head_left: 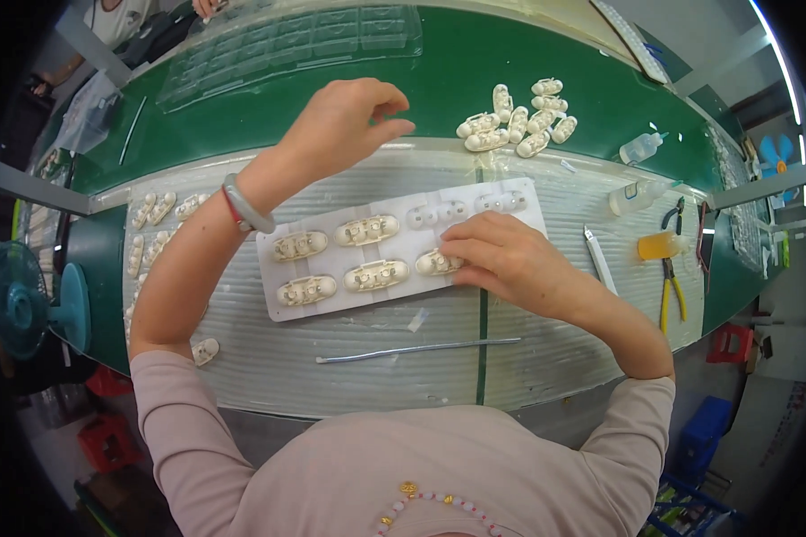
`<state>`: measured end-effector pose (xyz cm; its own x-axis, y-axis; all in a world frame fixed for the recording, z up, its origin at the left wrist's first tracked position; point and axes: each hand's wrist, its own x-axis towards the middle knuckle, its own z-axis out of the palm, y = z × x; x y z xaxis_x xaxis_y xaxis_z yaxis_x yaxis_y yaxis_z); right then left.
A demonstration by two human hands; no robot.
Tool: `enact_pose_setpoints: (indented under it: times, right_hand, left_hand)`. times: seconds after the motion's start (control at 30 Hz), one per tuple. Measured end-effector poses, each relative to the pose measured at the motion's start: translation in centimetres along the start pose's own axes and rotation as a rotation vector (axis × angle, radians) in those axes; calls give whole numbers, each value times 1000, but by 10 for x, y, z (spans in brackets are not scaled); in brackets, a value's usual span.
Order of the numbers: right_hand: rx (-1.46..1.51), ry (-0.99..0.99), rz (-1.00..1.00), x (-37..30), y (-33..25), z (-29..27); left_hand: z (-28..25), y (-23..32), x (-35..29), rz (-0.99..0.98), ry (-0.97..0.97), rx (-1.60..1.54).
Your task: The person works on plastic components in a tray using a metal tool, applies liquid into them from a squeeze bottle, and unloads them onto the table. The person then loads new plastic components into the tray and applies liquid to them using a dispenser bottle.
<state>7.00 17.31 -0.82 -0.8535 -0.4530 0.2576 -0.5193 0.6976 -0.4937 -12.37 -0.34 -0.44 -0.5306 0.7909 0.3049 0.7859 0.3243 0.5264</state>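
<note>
A white holding plate [331, 304] lies at a slight tilt in front of me, with oval recesses in two rows. Cream oval plastic parts sit in several recesses, among them one part [376, 275] at the lower middle. At the lower right recess, my right hand [510, 264] has its fingers closed on another cream oval part [434, 262], partly hiding it. The two upper right recesses [501, 202] show their bare pale moulding. My left hand [349, 116] is raised beyond the plate, thumb and fingers apart, holding nothing visible.
A pile of cream parts [518, 121] lies at the far right, more [161, 208] at the left. Nearby are a clear tray [287, 49], a squeeze bottle [631, 197], an orange-filled bottle [658, 247], yellow-handled pliers [672, 300], a white cutter [598, 255] and a thin grey rod [416, 350].
</note>
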Motion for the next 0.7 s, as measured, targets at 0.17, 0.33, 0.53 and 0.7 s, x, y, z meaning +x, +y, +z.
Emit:
enact_pose_setpoints:
  times: [0.17, 0.33, 0.53, 0.7]
  right_hand:
    - [-121, 355, 261, 18, 44, -50]
    - [-418, 355, 447, 36, 145, -49]
    - [-500, 180, 579, 64, 161, -15]
    - [-202, 269, 260, 83, 160, 2]
  left_hand:
    - [52, -2, 52, 122, -124, -15]
    - [82, 20, 66, 128, -125, 21]
    - [99, -4, 60, 202, 28, 258]
    - [77, -27, 32, 176, 215, 316]
